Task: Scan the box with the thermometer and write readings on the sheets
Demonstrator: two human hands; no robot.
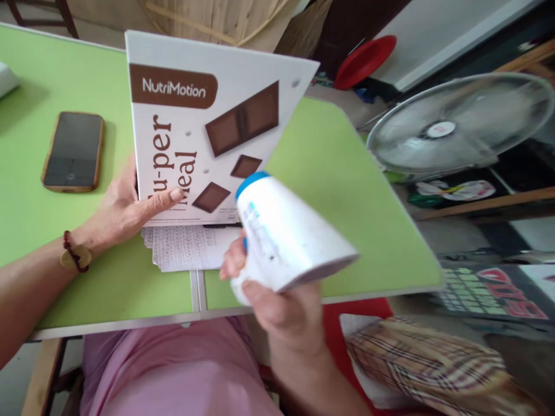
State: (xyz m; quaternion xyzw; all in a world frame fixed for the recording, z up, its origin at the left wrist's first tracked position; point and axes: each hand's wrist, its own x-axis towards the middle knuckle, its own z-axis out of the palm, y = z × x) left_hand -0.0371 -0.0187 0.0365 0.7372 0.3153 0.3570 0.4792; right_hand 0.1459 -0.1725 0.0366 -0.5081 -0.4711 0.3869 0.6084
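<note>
A white NutriMotion box (173, 133) with brown chocolate pictures is tilted up over the table. My left hand (130, 202) grips its lower left edge, thumb across the front, the other fingers hidden behind it. My right hand (277, 306) is closed round the handle of a white handheld device (290, 231) with a blue rounded end and a small blue part by the fingers. Its blue end points at the box's lower right corner; whether they touch I cannot tell. Handwritten paper sheets (186, 248) lie below the box, with a dark pen-like thing (221, 226) on them.
A phone (73, 151) in a brown case lies left on the green table (347, 202). A white object (6, 80) sits at the far left edge. Right of the table stands a fan (442, 127); a plaid cloth item (425, 358) is at lower right.
</note>
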